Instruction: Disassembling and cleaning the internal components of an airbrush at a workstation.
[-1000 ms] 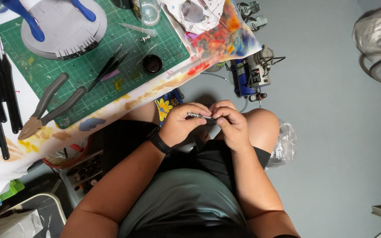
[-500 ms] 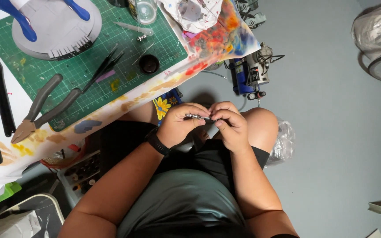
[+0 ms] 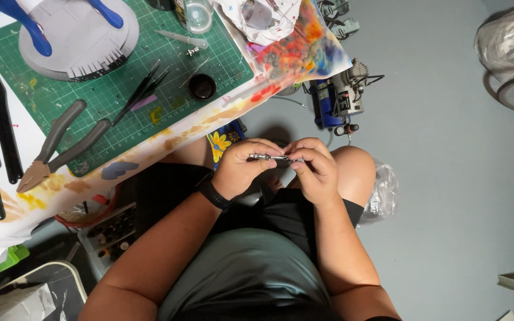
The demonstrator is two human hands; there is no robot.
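Observation:
Over my lap, both hands meet on a small slim metal tool (image 3: 267, 157), held level between them. My left hand (image 3: 242, 168) grips its left end in closed fingers; a black band sits on that wrist. My right hand (image 3: 312, 166) pinches the right end with its fingertips. The hands touch each other around the tool, and most of its length is hidden by fingers. Below them are my dark shorts and grey-green shirt.
To the upper left a table carries a green cutting mat (image 3: 120, 89), grey-handled pliers (image 3: 60, 142), black tweezers (image 3: 141, 92), a small black cap (image 3: 201, 87), a grey disc with blue parts (image 3: 75, 35) and paint-stained paper. A small blue compressor (image 3: 337, 101) stands on the grey floor.
The hands stay together over the lap, the fingers shifting only slightly on the metal tool. The view has drifted a little.

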